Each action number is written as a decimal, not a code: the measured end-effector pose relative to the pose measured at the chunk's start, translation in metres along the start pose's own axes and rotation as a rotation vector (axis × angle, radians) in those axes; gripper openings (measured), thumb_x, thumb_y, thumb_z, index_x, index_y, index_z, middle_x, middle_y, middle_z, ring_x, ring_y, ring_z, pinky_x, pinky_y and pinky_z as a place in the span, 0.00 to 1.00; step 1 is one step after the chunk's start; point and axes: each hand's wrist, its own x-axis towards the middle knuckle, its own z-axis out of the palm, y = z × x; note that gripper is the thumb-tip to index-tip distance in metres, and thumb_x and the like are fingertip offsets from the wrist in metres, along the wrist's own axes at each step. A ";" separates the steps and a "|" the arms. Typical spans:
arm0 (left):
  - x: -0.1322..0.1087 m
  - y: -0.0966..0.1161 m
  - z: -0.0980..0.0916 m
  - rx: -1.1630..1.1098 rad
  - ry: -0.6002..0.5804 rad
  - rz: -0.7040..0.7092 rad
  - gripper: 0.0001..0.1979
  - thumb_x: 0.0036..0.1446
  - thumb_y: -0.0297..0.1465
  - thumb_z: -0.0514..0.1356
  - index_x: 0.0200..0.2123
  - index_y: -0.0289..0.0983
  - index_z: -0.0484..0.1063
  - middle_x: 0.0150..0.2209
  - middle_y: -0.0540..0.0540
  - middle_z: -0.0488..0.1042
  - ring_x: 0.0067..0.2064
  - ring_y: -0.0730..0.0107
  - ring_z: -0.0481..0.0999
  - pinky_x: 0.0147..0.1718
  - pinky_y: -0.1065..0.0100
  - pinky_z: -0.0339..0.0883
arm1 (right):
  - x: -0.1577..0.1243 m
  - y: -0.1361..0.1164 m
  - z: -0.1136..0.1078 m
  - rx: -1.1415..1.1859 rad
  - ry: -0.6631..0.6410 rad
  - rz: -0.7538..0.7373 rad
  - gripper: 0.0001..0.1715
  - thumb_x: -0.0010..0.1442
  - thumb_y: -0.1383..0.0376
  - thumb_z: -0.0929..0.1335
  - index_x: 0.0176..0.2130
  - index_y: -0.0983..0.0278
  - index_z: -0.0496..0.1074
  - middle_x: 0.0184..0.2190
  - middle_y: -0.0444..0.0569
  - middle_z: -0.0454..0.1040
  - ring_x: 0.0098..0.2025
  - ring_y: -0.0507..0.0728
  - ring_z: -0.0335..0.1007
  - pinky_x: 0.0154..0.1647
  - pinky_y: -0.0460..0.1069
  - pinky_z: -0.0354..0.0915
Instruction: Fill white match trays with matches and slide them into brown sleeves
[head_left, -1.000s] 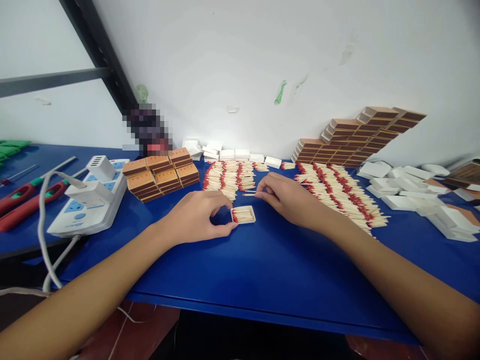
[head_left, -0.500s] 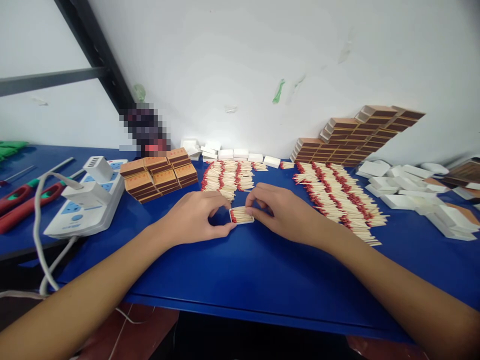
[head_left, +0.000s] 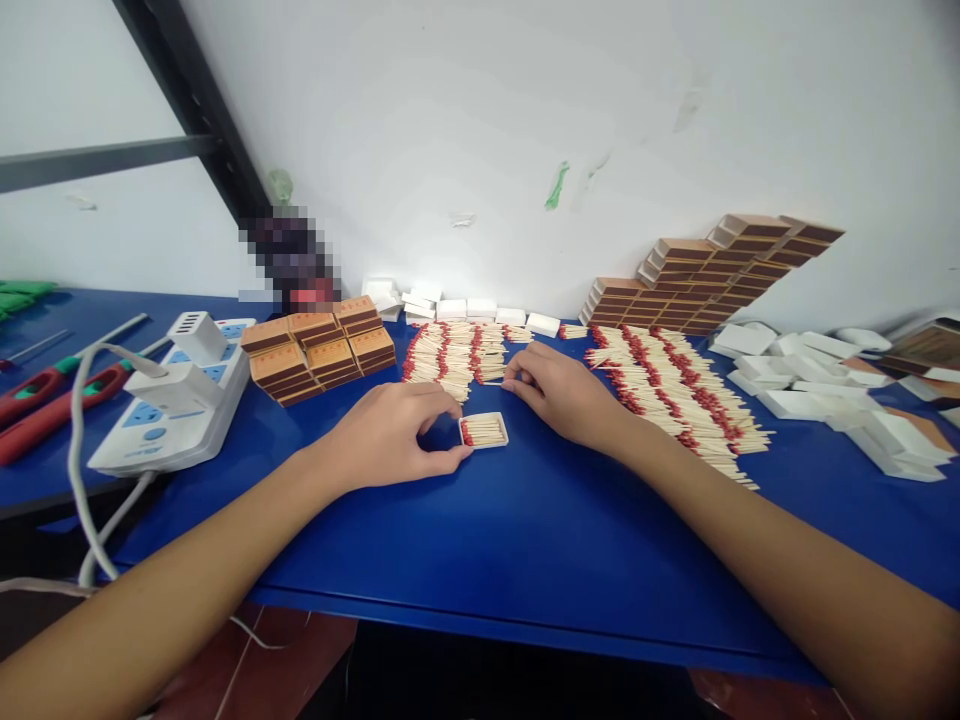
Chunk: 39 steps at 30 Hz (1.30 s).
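Note:
My left hand [head_left: 401,430] grips the left end of a small white matchbox tray [head_left: 504,432] between thumb and fingers. The tray lies on the blue table with several red-headed matches [head_left: 484,431] inside, heads to the left. My right hand [head_left: 562,393] is just beyond the tray's right side, thumb and forefinger closed together. Its fingertips are at the right edge of the nearer match pile [head_left: 450,355]; whether they pinch a match I cannot make out. A larger pile of matches [head_left: 667,385] spreads behind and to the right of my right hand.
Closed matchboxes [head_left: 322,350] are stacked at left, and a taller stepped stack [head_left: 697,285] leans by the wall. White trays [head_left: 480,308] line the wall; more trays [head_left: 817,375] lie at right. A power strip [head_left: 172,430] with cables and red-handled screwdrivers [head_left: 60,395] occupy the left.
My right hand has left the tray's right end and moved back and slightly right to the edge of the match pile. My left hand stays on the tray.

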 end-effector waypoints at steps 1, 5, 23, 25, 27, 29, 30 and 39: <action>0.000 0.000 0.000 -0.003 0.000 0.000 0.13 0.60 0.41 0.67 0.41 0.39 0.81 0.26 0.53 0.70 0.27 0.72 0.69 0.28 0.68 0.58 | 0.000 -0.001 0.000 -0.003 0.008 -0.010 0.05 0.72 0.66 0.66 0.41 0.61 0.72 0.40 0.50 0.72 0.38 0.58 0.69 0.40 0.52 0.63; 0.000 0.000 0.000 -0.007 -0.001 0.000 0.13 0.60 0.41 0.67 0.42 0.39 0.81 0.26 0.53 0.71 0.27 0.72 0.69 0.29 0.68 0.59 | 0.001 -0.002 0.001 -0.032 0.017 -0.025 0.07 0.72 0.67 0.65 0.44 0.61 0.73 0.41 0.50 0.72 0.37 0.58 0.69 0.39 0.51 0.62; 0.001 0.000 -0.001 -0.005 -0.002 0.000 0.12 0.61 0.41 0.67 0.41 0.38 0.81 0.25 0.53 0.70 0.27 0.73 0.68 0.28 0.68 0.57 | 0.002 0.000 0.003 -0.092 0.038 -0.044 0.11 0.72 0.66 0.67 0.49 0.61 0.79 0.41 0.51 0.73 0.37 0.57 0.70 0.39 0.51 0.62; 0.001 -0.001 0.000 -0.004 0.003 0.002 0.12 0.60 0.41 0.67 0.41 0.38 0.81 0.25 0.54 0.69 0.27 0.73 0.68 0.28 0.68 0.57 | 0.002 0.000 0.003 -0.094 0.038 -0.044 0.11 0.73 0.66 0.67 0.48 0.61 0.79 0.41 0.51 0.73 0.37 0.58 0.70 0.38 0.51 0.62; 0.001 -0.001 0.000 -0.002 0.008 0.004 0.13 0.60 0.41 0.67 0.41 0.38 0.81 0.25 0.54 0.69 0.27 0.73 0.68 0.28 0.68 0.58 | 0.002 -0.001 0.003 -0.092 0.036 -0.044 0.11 0.73 0.66 0.66 0.47 0.61 0.79 0.41 0.51 0.73 0.38 0.58 0.70 0.37 0.51 0.61; 0.000 -0.002 0.001 -0.002 0.011 0.008 0.13 0.60 0.42 0.67 0.41 0.38 0.81 0.25 0.54 0.69 0.27 0.73 0.69 0.28 0.68 0.58 | 0.002 -0.001 0.003 -0.087 0.033 -0.042 0.10 0.73 0.66 0.66 0.46 0.62 0.78 0.41 0.51 0.73 0.37 0.57 0.70 0.37 0.51 0.61; 0.000 -0.002 0.002 -0.001 0.012 0.009 0.13 0.60 0.41 0.68 0.42 0.38 0.81 0.25 0.54 0.69 0.27 0.73 0.69 0.28 0.68 0.58 | 0.002 -0.001 0.003 -0.082 0.033 -0.040 0.09 0.73 0.66 0.66 0.45 0.62 0.78 0.40 0.50 0.72 0.36 0.57 0.69 0.37 0.50 0.61; 0.000 -0.002 0.001 -0.002 0.011 0.009 0.13 0.60 0.41 0.68 0.41 0.39 0.80 0.26 0.53 0.70 0.27 0.72 0.69 0.29 0.68 0.58 | 0.003 0.002 0.001 -0.010 -0.001 -0.021 0.04 0.71 0.68 0.67 0.41 0.62 0.74 0.39 0.49 0.71 0.37 0.57 0.68 0.39 0.51 0.61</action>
